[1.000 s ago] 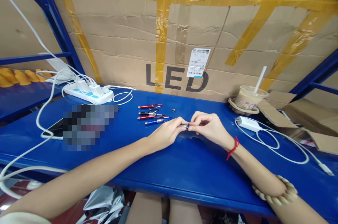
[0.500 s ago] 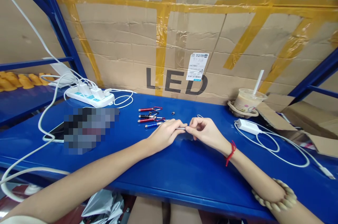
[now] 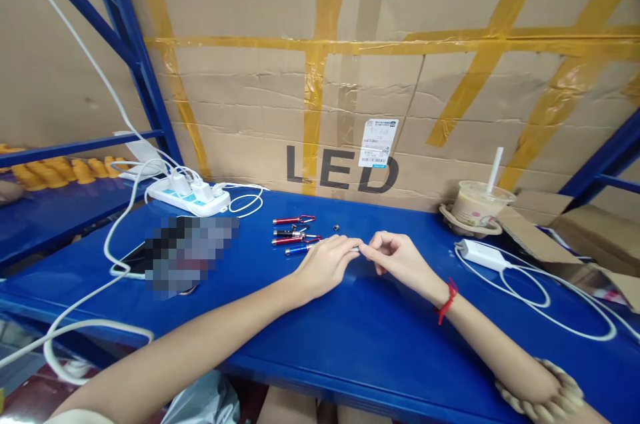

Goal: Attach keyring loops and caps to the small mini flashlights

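My left hand is closed around a thin silver rod-shaped piece, mostly hidden under the fingers. My right hand pinches with thumb and forefinger at the right end of this piece, so the two hands nearly touch above the blue table. Just beyond the left hand lie slim metal keychain torches with clips: a red one, a black one, a second red one and a blue one, partly covered by the hand. A tiny metal part rests right of them.
On the left are a white power strip with plugs and cables, and a pixelated dark object. A drink cup in a carton holder, a white adapter with cable and an open cardboard box stand right. A large carton backs the table.
The camera view has shifted, so everything sits slightly lower and further right. Less of the silver piece shows between my hands, which are closer together.
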`<state>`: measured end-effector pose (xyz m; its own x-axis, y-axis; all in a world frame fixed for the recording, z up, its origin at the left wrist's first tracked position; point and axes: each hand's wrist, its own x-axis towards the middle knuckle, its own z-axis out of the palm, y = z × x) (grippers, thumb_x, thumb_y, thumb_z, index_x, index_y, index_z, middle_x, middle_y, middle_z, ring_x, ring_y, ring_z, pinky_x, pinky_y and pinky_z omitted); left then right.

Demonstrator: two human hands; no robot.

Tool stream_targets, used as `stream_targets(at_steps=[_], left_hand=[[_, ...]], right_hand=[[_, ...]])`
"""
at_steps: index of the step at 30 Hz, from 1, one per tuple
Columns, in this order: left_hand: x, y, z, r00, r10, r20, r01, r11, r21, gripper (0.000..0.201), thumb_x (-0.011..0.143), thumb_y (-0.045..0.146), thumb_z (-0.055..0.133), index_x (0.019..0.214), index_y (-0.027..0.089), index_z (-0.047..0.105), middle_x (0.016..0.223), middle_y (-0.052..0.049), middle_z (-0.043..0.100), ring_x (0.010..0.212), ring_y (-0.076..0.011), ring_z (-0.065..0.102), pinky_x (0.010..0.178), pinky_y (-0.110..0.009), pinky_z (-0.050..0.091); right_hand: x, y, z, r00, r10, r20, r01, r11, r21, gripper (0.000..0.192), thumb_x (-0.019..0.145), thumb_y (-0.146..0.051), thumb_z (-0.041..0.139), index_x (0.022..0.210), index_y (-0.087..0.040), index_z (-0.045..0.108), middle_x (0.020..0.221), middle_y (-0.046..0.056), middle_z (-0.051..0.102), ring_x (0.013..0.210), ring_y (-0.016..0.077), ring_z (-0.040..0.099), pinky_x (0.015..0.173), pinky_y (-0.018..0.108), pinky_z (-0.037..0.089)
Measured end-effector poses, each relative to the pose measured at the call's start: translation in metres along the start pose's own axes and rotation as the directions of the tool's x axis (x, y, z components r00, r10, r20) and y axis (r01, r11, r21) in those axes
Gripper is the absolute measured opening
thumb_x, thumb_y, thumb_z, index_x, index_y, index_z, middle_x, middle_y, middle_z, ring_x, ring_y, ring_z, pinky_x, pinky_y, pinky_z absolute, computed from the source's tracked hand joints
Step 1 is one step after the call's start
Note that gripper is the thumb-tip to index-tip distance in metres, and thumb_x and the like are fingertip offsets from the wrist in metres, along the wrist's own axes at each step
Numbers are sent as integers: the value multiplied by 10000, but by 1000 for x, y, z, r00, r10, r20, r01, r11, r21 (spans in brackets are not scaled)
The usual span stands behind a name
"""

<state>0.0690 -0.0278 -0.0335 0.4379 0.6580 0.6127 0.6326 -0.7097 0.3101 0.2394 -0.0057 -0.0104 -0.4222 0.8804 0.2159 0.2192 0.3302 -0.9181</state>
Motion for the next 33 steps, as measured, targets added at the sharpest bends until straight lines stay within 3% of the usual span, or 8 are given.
stream_targets(at_steps=[4,9,12,18,24,33], left_hand=[[0,2,-2,998,-55,-14,55,998,19,255,906,222,322,1049,164,524,996,-53,613,904,-159,563,813,-298,458],[0,4,-10,990,-141,9,141,989,-33,261,911,237,312,1062,189,519,1030,-39,605,940,-149,567,814,-280,461],[-1,6,-14,982,-179,64,183,982,-52,267,916,254,305,1086,210,507,1034,-23,601,916,-143,579,779,-261,463],[-2,4,-16,982,-125,139,141,984,-111,236,925,260,285,1009,189,494,1003,-26,599,924,-147,568,770,-255,442],[-9,-2,-17,950,-140,278,192,966,-171,203,920,283,302,1019,191,453,990,-25,607,873,-159,591,716,-255,445],[-11,-2,-12,960,-54,276,102,981,-163,170,911,250,337,981,179,475,1015,-27,600,917,-146,573,764,-237,434]], right_hand=[[-1,-1,2,993,-100,-55,94,991,-97,409,635,-530,684,630,-153,526,518,-11,518,379,98,476,354,199,355],[-1,-2,2,965,-244,-97,226,960,-165,368,698,-487,654,848,-151,644,754,57,598,404,92,477,358,232,408],[1,1,1,947,-309,-88,296,946,-133,300,716,-446,653,808,-162,680,811,71,589,419,90,483,362,244,430],[2,5,-2,940,-340,-21,336,936,-105,188,731,-363,662,722,-176,683,759,47,560,443,95,493,375,238,457],[-1,2,0,931,-346,111,362,915,-178,217,775,-351,618,651,-177,657,722,54,538,530,124,508,400,230,472],[-1,1,-3,884,-433,177,467,836,-288,313,786,-332,617,542,-154,536,630,33,538,554,122,493,478,234,389]])
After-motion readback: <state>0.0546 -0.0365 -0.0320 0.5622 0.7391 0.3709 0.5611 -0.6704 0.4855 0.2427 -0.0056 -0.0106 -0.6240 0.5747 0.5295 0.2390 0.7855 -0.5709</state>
